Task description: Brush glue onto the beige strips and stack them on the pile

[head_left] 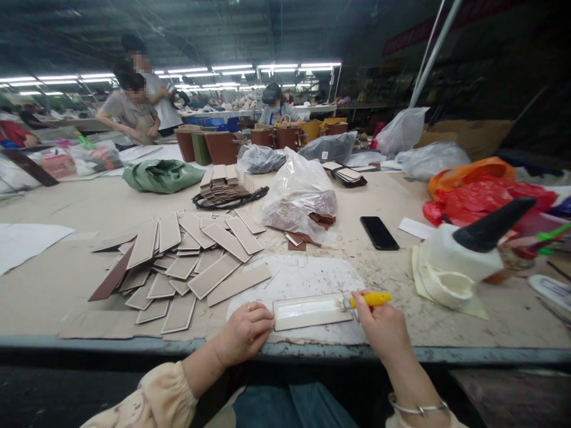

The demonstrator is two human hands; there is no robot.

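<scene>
Right hand (pixel 386 327) — fingers closed around a yellow-handled brush (pixel 375 299), bristles down at the right end of the pale panel (pixel 307 315). Left hand (pixel 247 333): fingers bent and close together, fingertips at the panel's left end; cannot tell whether they pinch it or only steady it.

Surroundings: loose heap of pale, dark-edged pieces (pixel 178 232) beyond and to the left of the left hand, overlapping at many angles; its nearest pieces encroach on the working area. Clear plastic bag (pixel 297 184) behind the panel, reddish-brown scraps (pixel 321 220) showing at its lower right. Black phone (pixel 379 232) flat on the surface (pixel 392 199), beyond the right hand. White bottle (pixel 477 255) farther right, black nozzle (pixel 491 226) slanting up and away; crowds that side, together with red plastic bag (pixel 495 199) and orange bag (pixel 475 172). Farther back: green bag (pixel 163 176), stacked strips (pixel 223 181), brown containers (pixel 223 147). Two people (pixel 134 107) at back left; another person (pixel 276 107) behind the containers.

Panel position: near edge of the surface, between the two hands, lying flat on a stained white sheet (pixel 312 270). Long side runs roughly left to right, right end slightly farther away. Glossy whitish band along its upper face — brush touching at the right end of that band.
</scene>
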